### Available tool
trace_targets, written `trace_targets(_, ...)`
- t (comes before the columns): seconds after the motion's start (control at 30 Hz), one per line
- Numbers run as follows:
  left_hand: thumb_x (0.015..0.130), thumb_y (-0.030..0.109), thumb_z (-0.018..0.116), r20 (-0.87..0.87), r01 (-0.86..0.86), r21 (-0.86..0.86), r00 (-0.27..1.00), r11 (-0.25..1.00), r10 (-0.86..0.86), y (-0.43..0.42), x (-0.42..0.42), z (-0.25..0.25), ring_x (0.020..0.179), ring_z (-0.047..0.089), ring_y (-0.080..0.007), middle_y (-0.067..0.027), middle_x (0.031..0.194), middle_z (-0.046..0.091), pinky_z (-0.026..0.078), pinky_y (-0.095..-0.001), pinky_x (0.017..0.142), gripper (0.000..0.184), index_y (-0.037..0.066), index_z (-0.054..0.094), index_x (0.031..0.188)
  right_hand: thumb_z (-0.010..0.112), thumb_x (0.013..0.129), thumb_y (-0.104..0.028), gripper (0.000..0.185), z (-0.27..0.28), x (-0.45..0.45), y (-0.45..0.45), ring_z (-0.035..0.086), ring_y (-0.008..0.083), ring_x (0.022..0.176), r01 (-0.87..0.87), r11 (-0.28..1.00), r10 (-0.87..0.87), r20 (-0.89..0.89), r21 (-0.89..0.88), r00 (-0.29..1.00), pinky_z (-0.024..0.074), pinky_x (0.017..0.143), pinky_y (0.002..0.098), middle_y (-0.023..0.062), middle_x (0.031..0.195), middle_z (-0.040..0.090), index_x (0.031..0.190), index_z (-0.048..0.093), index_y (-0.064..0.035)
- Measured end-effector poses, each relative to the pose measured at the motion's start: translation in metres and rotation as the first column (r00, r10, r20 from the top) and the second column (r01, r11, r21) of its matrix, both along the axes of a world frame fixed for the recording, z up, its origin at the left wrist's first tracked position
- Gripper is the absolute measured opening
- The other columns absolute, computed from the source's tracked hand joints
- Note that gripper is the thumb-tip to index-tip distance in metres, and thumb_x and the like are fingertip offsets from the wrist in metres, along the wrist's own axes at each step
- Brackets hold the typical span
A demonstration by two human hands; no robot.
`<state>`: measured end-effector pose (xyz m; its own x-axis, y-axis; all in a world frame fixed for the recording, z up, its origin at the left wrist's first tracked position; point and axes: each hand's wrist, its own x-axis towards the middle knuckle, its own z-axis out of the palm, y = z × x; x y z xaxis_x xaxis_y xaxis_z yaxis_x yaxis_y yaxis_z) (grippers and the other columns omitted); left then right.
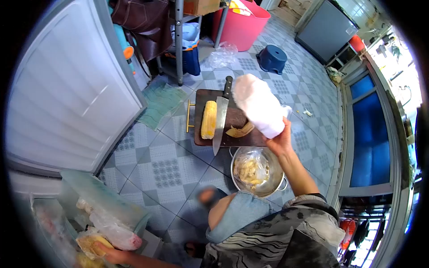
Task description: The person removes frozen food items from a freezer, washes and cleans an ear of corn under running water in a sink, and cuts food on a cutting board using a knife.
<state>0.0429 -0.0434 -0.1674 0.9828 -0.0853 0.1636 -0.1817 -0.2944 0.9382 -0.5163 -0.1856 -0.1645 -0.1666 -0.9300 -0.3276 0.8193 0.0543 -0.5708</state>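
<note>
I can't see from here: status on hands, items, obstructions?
Right hand gripping white bundle. Left hand in drawer, touching bagged yellowish item; grip unclear. In the way, perhaps: knife on chopping board beside corn, tip overhanging.

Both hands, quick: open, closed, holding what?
Left hand: touching a yellowish bagged item; grip can't be told.
Right hand: closed, holding a white bundle.

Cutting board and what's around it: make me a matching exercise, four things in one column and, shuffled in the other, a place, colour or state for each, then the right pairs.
1. White bundle
2. Corn cob
3. Stool
4. Metal pot

A. Dark blue, on the tiled floor
B. Has a clear plastic bag inside
C. Held in the right hand
D. Yellow, lying on the cutting board

Pairs: 1-C, 2-D, 3-A, 4-B
</note>
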Motion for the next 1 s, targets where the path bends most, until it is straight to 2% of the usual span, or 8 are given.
trace_targets(0.03, 0.078, 0.044, 0.061, 0.166, 0.096, -0.09, 0.983, 0.991, -0.08, -0.001, 0.004, -0.003, 0.09, 0.056, -0.029, -0.0207, 0.106, 0.057, 0.046, -0.0356, 0.08, 0.059, -0.006, 0.055, 0.109, 0.053, 0.076, -0.046, 0.048, 0.005, -0.008, 0.013, 0.058, 0.0212, 0.095, 0.116, 0.989, -0.111, -0.062, 0.088, 0.992, 0.0493, 0.076, 0.0366, 0.0021, 0.109, 0.059, 0.115, 0.05, -0.0165)
trace_targets(0.17, 0.076, 0.046, 0.063, 0.033, 0.085, -0.117, 0.996, 0.989, -0.081, -0.003, 0.013, -0.004, 0.09, 0.056, -0.0292, -0.0204, 0.108, 0.056, 0.047, -0.0358, 0.078, 0.064, -0.006, 0.053, 0.112, 0.046, 0.077, -0.052, 0.053, -0.011, -0.041, 0.088, 0.057, 0.0213, 0.098, 0.142, 0.959, -0.119, -0.106, 0.244, 0.987, 0.0501, 0.074, 0.0382, 0.002, 0.108, 0.059, 0.115, 0.051, -0.0159)
trace_targets(0.37, 0.069, 0.057, 0.063, -0.172, -0.083, 0.17, 0.979, 0.982, 0.113, 0.014, 0.06, -0.033, 0.084, 0.058, -0.0298, -0.0237, 0.098, 0.058, 0.048, -0.0387, 0.073, 0.075, -0.012, 0.058, 0.096, 0.043, 0.079, -0.045, 0.051, -0.067, -0.055, 0.208, 0.062, 0.0238, 0.089, 0.182, 0.822, -0.201, -0.024, 0.54, 0.979, 0.0535, 0.075, 0.0376, 0.0049, 0.106, 0.06, 0.117, 0.05, -0.0121)
trace_targets(0.57, 0.068, 0.055, 0.064, -0.118, -0.058, 0.107, 0.99, 0.993, 0.071, 0.01, 0.057, -0.03, 0.08, 0.057, -0.0302, -0.024, 0.093, 0.058, 0.049, -0.0392, 0.07, 0.072, -0.014, 0.06, 0.088, 0.052, 0.077, -0.039, 0.047, -0.097, -0.08, 0.237, 0.061, 0.0223, 0.083, 0.357, 0.778, -0.142, -0.408, 0.518, 0.902, 0.0501, 0.068, 0.0335, 0.0074, 0.102, 0.06, 0.113, 0.05, -0.0089)
trace_targets(0.77, 0.069, 0.05, 0.066, -0.152, -0.066, 0.053, 0.986, 0.996, 0.073, 0.003, 0.029, -0.008, 0.083, 0.056, -0.0283, -0.021, 0.099, 0.057, 0.048, -0.0395, 0.073, 0.066, -0.012, 0.06, 0.094, 0.061, 0.072, -0.028, 0.053, -0.116, -0.151, 0.199, 0.06, 0.0202, 0.083, 0.388, 0.735, 0.275, -0.767, 0.556, 0.58, 0.05, 0.071, 0.0333, 0.0091, 0.096, 0.06, 0.115, 0.049, -0.0008)
trace_targets(0.83, 0.07, 0.048, 0.066, -0.157, -0.029, -0.024, 0.987, 0.999, 0.025, 0.001, 0.025, -0.005, 0.086, 0.056, -0.0278, -0.0198, 0.102, 0.057, 0.048, -0.0386, 0.075, 0.064, -0.01, 0.059, 0.096, 0.069, 0.064, -0.024, 0.058, -0.111, -0.14, 0.173, 0.059, 0.0188, 0.083, 0.341, 0.872, 0.282, -0.93, 0.35, 0.235, 0.0494, 0.071, 0.0318, 0.0106, 0.095, 0.06, 0.114, 0.049, -0.0003)
trace_targets(0.93, 0.073, 0.043, 0.065, -0.09, 0.067, -0.038, 0.994, 0.997, -0.07, 0.011, 0.038, -0.015, 0.091, 0.055, -0.027, -0.0173, 0.107, 0.055, 0.047, -0.0372, 0.079, 0.059, -0.007, 0.058, 0.103, 0.075, 0.058, -0.018, 0.067, -0.104, -0.137, 0.148, 0.058, 0.0188, 0.084, 0.224, 0.846, 0.518, -0.846, 0.484, -0.129, 0.0488, 0.071, 0.0302, 0.0122, 0.096, 0.06, 0.117, 0.046, -0.0029)
trace_targets(1.0, 0.075, 0.041, 0.064, -0.011, 0.115, 0.033, 0.993, 0.993, -0.115, 0.012, 0.028, -0.005, 0.094, 0.054, -0.0267, -0.0158, 0.111, 0.054, 0.047, -0.0367, 0.081, 0.057, -0.005, 0.056, 0.107, 0.075, 0.058, -0.016, 0.068, -0.102, -0.136, 0.144, 0.058, 0.019, 0.084, 0.129, 0.873, 0.476, -0.88, 0.471, -0.009, 0.0489, 0.072, 0.0302, 0.0118, 0.095, 0.06, 0.118, 0.045, -0.0045)
